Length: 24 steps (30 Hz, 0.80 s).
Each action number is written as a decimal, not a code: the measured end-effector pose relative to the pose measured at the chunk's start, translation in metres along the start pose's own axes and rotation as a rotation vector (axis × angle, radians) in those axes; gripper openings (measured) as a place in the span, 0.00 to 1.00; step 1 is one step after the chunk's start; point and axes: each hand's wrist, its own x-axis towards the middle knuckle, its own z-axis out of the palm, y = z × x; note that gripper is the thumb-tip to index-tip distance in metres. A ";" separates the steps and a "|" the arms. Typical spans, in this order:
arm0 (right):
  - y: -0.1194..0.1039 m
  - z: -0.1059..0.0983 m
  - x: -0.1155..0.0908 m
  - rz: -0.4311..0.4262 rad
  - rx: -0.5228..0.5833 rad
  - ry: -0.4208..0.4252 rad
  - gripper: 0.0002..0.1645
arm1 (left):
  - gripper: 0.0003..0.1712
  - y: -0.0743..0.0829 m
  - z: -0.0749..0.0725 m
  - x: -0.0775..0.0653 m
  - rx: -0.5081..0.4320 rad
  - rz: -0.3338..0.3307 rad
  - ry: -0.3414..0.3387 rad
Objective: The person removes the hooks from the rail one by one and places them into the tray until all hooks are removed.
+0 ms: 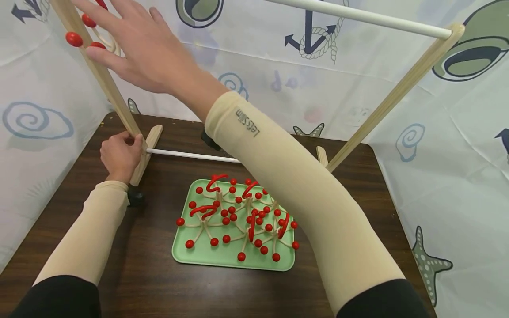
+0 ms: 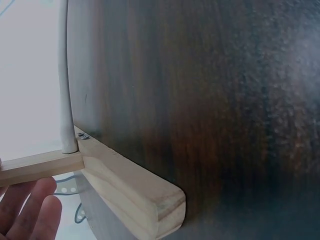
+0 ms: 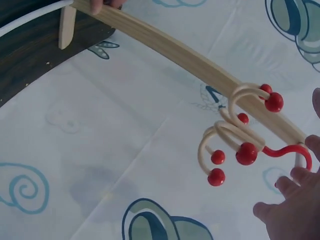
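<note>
My left hand [image 1: 120, 154] grips the lower end of the left upright [image 1: 115, 95] of a wooden rack; in the left wrist view its fingers [image 2: 34, 212] lie along the post. High at the left, my right hand [image 1: 149, 51] is spread, palm down. Close to its fingers hangs a piece with curled beige prongs and red ball tips [image 3: 246, 153]. Its red hook [image 3: 287, 150] goes up to the top bar end in the right wrist view. Whether the right fingertips touch the hook I cannot tell.
On the brown table [image 1: 147, 282] lies a green tray [image 1: 187, 256] with several like pieces, prongs splayed and red hooks up. A white top bar [image 1: 370, 16], a lower white rod [image 1: 191, 154] and a right upright [image 1: 393, 99] belong to the rack. A printed curtain [image 1: 254, 57] hangs behind.
</note>
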 end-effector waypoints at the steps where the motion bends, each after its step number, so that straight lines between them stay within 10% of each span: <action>1: -0.002 -0.002 0.004 0.007 0.015 -0.015 0.42 | 0.32 0.000 0.000 -0.001 -0.003 0.002 -0.001; 24: 0.008 0.000 0.017 0.033 0.229 -0.053 0.47 | 0.32 -0.003 0.006 -0.002 0.006 0.019 0.001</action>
